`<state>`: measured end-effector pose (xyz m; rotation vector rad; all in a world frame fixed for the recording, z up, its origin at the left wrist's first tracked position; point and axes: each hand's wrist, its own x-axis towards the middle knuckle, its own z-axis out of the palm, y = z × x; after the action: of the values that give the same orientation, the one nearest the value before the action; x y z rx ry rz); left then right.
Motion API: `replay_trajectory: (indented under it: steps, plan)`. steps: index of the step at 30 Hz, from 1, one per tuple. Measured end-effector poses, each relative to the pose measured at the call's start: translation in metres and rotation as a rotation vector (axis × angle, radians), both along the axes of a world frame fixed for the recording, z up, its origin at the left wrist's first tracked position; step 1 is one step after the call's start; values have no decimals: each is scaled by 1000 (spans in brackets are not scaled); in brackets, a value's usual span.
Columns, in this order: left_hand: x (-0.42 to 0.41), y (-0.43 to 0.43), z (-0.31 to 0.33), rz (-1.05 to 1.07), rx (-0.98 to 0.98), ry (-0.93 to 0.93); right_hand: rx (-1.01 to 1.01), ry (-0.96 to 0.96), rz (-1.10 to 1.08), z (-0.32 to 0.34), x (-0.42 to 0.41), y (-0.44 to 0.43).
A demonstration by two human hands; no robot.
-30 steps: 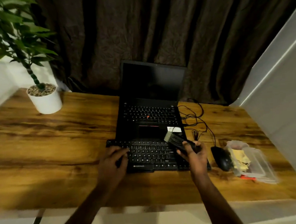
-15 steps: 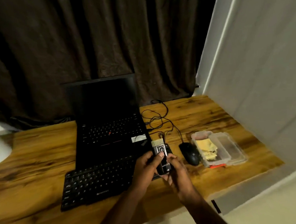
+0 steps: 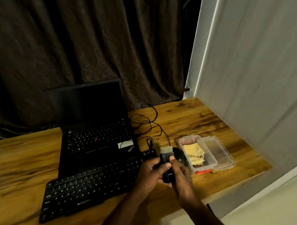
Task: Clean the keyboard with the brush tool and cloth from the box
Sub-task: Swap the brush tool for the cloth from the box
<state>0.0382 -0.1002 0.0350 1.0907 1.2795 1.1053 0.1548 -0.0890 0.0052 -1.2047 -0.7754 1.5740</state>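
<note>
A black brush tool with pale bristles pointing away from me is held upright above the right end of the black keyboard. My left hand grips its left side and my right hand grips its lower body, thumb on the front. The keyboard lies slanted on the wooden desk in front of the laptop. To the right stands an open clear plastic box with a yellow cloth inside and its lid lying beside it.
A black laptop stands open behind the keyboard. A black mouse sits partly hidden behind the brush, its cable looped on the desk. Dark curtains hang at the back. A white wall closes the right side.
My left hand left the keyboard and joined my right hand on the brush tool, which came off the keys and turned upright. The camera swung right, so the plant is out of view.
</note>
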Motion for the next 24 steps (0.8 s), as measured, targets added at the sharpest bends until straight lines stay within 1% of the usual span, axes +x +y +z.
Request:
replay_trajectory:
  steps: [3, 10, 13, 16, 17, 21, 24]
  plan:
    - [7, 1, -6, 1, -9, 19, 53, -39, 34, 3, 10, 0]
    - [23, -3, -17, 38, -60, -1, 12, -59, 92, -6, 37, -7]
    - [30, -4, -30, 66, -107, 31, 18, -167, 126, -16, 51, -7]
    - [39, -5, -42, 96, -159, 38, 54, -350, 104, -29, 61, -7]
    - [42, -6, -46, 108, -175, 41, 56, -379, 87, -32, 63, -7]
    - [52, -10, -56, 170, -241, 54, 36, -367, 86, -38, 69, -9]
    - [57, -9, -58, 223, -248, 35, 110, -421, 111, -45, 71, -10]
